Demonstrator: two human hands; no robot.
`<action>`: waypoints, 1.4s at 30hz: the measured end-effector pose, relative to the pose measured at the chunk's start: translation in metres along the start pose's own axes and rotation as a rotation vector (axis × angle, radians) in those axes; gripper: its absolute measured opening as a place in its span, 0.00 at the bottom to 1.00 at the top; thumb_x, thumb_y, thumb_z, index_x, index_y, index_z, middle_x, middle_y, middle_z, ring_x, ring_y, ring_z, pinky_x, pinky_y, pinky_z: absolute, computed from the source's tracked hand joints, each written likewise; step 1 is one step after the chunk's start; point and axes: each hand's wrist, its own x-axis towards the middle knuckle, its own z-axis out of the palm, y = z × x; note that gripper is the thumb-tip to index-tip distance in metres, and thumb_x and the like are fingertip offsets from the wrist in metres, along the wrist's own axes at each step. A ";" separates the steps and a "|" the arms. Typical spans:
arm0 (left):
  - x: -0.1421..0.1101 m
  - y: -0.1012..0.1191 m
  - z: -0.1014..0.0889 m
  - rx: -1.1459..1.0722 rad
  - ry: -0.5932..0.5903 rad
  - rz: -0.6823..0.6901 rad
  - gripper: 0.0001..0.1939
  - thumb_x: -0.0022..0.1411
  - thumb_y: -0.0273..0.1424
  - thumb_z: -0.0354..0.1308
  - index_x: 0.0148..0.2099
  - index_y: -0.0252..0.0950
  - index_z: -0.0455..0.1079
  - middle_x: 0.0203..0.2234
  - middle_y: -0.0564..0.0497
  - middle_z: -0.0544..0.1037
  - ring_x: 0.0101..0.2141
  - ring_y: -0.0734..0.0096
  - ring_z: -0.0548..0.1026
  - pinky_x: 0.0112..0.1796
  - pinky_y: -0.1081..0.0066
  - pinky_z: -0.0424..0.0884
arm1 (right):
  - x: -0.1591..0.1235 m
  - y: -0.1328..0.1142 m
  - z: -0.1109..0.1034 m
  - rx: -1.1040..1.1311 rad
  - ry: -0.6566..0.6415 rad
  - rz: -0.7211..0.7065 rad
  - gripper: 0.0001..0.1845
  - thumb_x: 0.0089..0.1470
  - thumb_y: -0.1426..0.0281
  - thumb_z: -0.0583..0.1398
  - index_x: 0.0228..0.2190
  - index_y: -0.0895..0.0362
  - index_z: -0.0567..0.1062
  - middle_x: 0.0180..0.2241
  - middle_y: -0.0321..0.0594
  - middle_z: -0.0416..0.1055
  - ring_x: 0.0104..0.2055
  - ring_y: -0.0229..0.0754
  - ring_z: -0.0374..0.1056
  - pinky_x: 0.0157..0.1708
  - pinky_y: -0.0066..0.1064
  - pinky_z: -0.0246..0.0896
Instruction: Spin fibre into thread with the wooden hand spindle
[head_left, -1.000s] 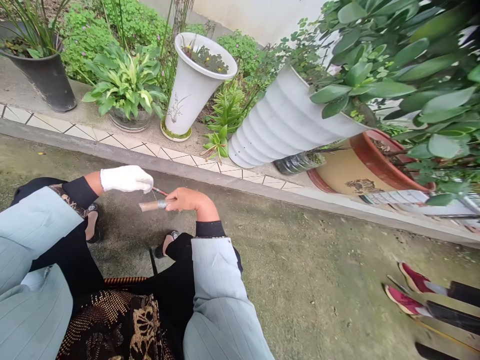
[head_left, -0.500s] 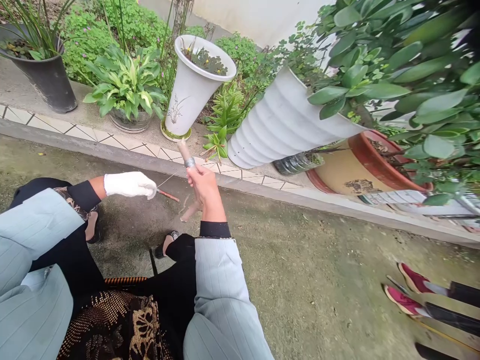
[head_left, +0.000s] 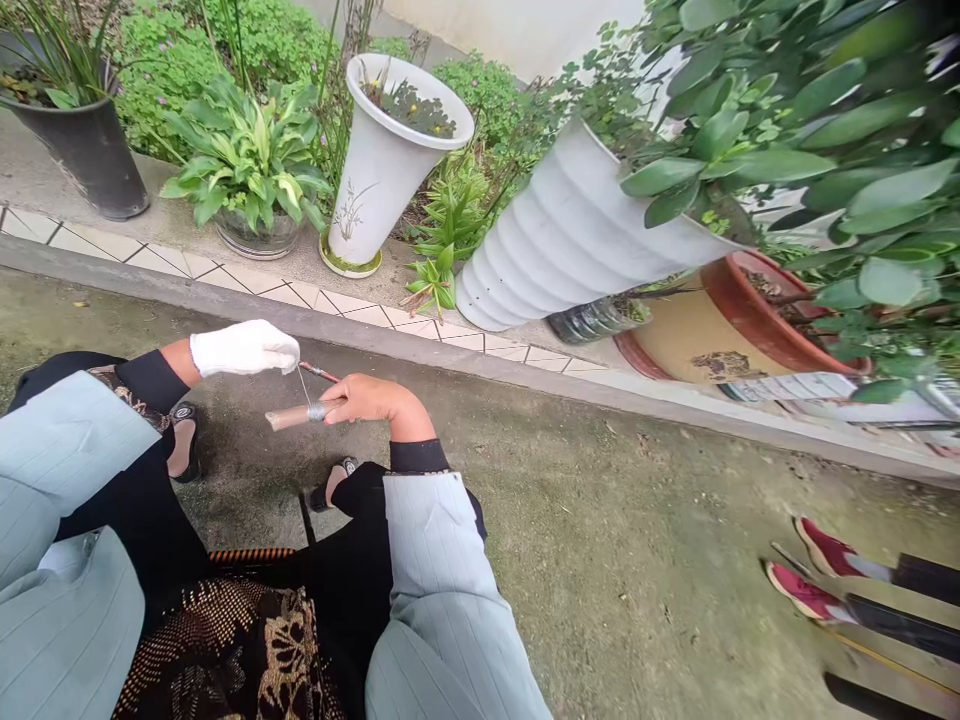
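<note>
My left hand [head_left: 246,348], in a white glove, is closed on one end of a thin reddish rod [head_left: 321,373]. A fine pale wire [head_left: 303,388] runs taut from the glove down to a wooden stick [head_left: 286,418]. Silvery turns of wire [head_left: 316,411] are wound around that stick. My bare right hand [head_left: 367,398] grips the stick just right of the windings, its pale end pointing left. The rest of the stick is hidden by my fingers. Both hands are above the concrete ground, in front of the tiled ledge.
Along the tiled ledge [head_left: 360,313] stand a black pot [head_left: 90,155], a tall white pot [head_left: 379,190], a ribbed white planter [head_left: 547,235] and a tan pot [head_left: 675,325]. At lower right, another person's red shoes [head_left: 806,595] show on the concrete ground [head_left: 600,560].
My right hand has turned the stick from upright to nearly level, swinging its end down and left. My left hand has shifted slightly left and up, and the wire between the hands is shorter.
</note>
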 end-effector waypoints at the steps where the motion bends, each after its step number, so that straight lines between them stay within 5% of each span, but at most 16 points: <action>1: 0.001 -0.001 0.001 -0.006 0.020 -0.012 0.13 0.63 0.34 0.48 0.33 0.33 0.71 0.27 0.52 0.74 0.27 0.75 0.67 0.32 0.76 0.60 | -0.001 -0.002 0.000 0.054 -0.016 -0.051 0.14 0.48 0.63 0.62 0.36 0.57 0.79 0.22 0.30 0.64 0.24 0.32 0.60 0.26 0.25 0.50; 5: 0.004 -0.003 0.009 -0.147 0.061 -0.044 0.15 0.63 0.38 0.49 0.33 0.32 0.70 0.27 0.51 0.74 0.28 0.73 0.68 0.32 0.76 0.62 | -0.007 -0.010 -0.004 0.302 0.187 -0.222 0.21 0.45 0.62 0.65 0.40 0.59 0.78 0.26 0.32 0.68 0.27 0.33 0.61 0.30 0.26 0.55; 9: 0.007 0.001 0.017 -0.290 0.091 -0.093 0.18 0.65 0.41 0.47 0.37 0.31 0.70 0.25 0.51 0.71 0.25 0.75 0.65 0.28 0.76 0.61 | -0.007 -0.004 -0.011 0.699 0.768 -0.305 0.16 0.46 0.59 0.63 0.33 0.59 0.74 0.27 0.35 0.67 0.25 0.32 0.58 0.27 0.26 0.56; 11: 0.007 0.004 0.019 -0.249 0.049 -0.070 0.18 0.67 0.40 0.47 0.38 0.31 0.70 0.25 0.52 0.70 0.25 0.76 0.64 0.29 0.76 0.61 | -0.003 0.004 -0.015 0.788 1.013 -0.262 0.16 0.49 0.57 0.59 0.32 0.57 0.72 0.28 0.36 0.67 0.24 0.33 0.58 0.27 0.27 0.56; 13: 0.006 0.009 0.019 -0.190 -0.047 0.002 0.16 0.67 0.36 0.47 0.37 0.31 0.70 0.27 0.52 0.71 0.26 0.77 0.64 0.31 0.76 0.61 | 0.001 0.012 -0.017 0.690 1.112 -0.074 0.16 0.51 0.56 0.58 0.33 0.57 0.73 0.27 0.36 0.67 0.25 0.34 0.59 0.27 0.27 0.56; 16: 0.004 0.015 0.015 -0.162 -0.117 0.088 0.15 0.67 0.34 0.47 0.36 0.30 0.71 0.29 0.51 0.73 0.29 0.76 0.64 0.34 0.76 0.61 | 0.006 0.016 -0.014 0.215 0.972 0.283 0.13 0.49 0.61 0.60 0.34 0.56 0.76 0.26 0.37 0.68 0.27 0.38 0.61 0.28 0.28 0.53; 18: 0.002 0.017 0.012 -0.158 -0.097 0.063 0.16 0.67 0.35 0.47 0.35 0.30 0.71 0.29 0.52 0.73 0.28 0.77 0.64 0.33 0.76 0.60 | 0.006 0.013 -0.010 -0.061 0.784 0.371 0.11 0.49 0.63 0.60 0.33 0.55 0.78 0.27 0.38 0.70 0.29 0.38 0.61 0.29 0.28 0.50; 22: 0.002 0.008 0.007 -0.092 -0.031 0.011 0.17 0.66 0.37 0.48 0.34 0.30 0.71 0.27 0.52 0.72 0.27 0.77 0.63 0.32 0.76 0.60 | 0.004 0.004 -0.003 -0.182 0.369 0.228 0.09 0.49 0.66 0.62 0.31 0.57 0.78 0.24 0.34 0.68 0.26 0.34 0.58 0.26 0.27 0.46; 25: 0.003 -0.002 0.005 -0.027 0.018 0.008 0.14 0.64 0.35 0.48 0.34 0.31 0.70 0.27 0.52 0.72 0.27 0.76 0.65 0.32 0.76 0.60 | 0.001 0.001 -0.003 -0.048 0.086 0.062 0.09 0.48 0.66 0.62 0.32 0.57 0.78 0.22 0.31 0.64 0.24 0.33 0.58 0.26 0.25 0.48; 27: 0.004 -0.005 0.006 -0.021 0.056 -0.009 0.13 0.63 0.35 0.49 0.34 0.32 0.70 0.27 0.53 0.73 0.28 0.75 0.66 0.32 0.76 0.60 | -0.003 -0.002 -0.005 0.094 0.015 -0.055 0.13 0.48 0.64 0.62 0.35 0.57 0.78 0.23 0.30 0.65 0.25 0.32 0.60 0.28 0.25 0.52; 29: 0.004 -0.006 0.008 -0.065 0.086 -0.029 0.13 0.63 0.36 0.49 0.35 0.33 0.70 0.27 0.52 0.73 0.28 0.74 0.67 0.31 0.76 0.61 | -0.007 -0.004 -0.007 0.260 0.123 -0.157 0.19 0.46 0.62 0.64 0.40 0.58 0.77 0.25 0.31 0.67 0.26 0.33 0.61 0.30 0.26 0.54; 34: 0.008 -0.002 0.014 -0.179 0.125 -0.041 0.17 0.65 0.40 0.47 0.36 0.32 0.70 0.25 0.51 0.72 0.26 0.74 0.66 0.30 0.76 0.61 | -0.016 -0.003 -0.013 0.714 0.831 -0.344 0.20 0.46 0.54 0.62 0.33 0.57 0.74 0.27 0.35 0.66 0.25 0.33 0.58 0.28 0.28 0.57; 36: 0.009 -0.001 0.015 -0.108 0.087 0.017 0.17 0.66 0.39 0.47 0.36 0.33 0.70 0.27 0.51 0.73 0.27 0.74 0.67 0.32 0.76 0.61 | -0.013 0.002 -0.015 0.789 1.019 -0.324 0.19 0.48 0.52 0.61 0.30 0.56 0.71 0.28 0.35 0.65 0.25 0.33 0.57 0.27 0.27 0.57; 39: 0.009 0.005 0.017 -0.005 -0.019 0.094 0.15 0.66 0.36 0.47 0.35 0.34 0.71 0.28 0.52 0.74 0.28 0.74 0.67 0.33 0.76 0.60 | -0.003 0.010 -0.016 0.766 1.073 -0.124 0.15 0.49 0.56 0.60 0.30 0.56 0.71 0.26 0.35 0.64 0.24 0.32 0.57 0.25 0.26 0.56; 42: 0.006 0.012 0.018 0.037 -0.102 0.122 0.14 0.67 0.34 0.47 0.35 0.34 0.71 0.28 0.53 0.74 0.27 0.75 0.66 0.33 0.76 0.59 | 0.006 0.016 -0.015 0.463 0.984 0.166 0.14 0.50 0.60 0.59 0.33 0.57 0.74 0.25 0.35 0.66 0.24 0.34 0.58 0.26 0.27 0.53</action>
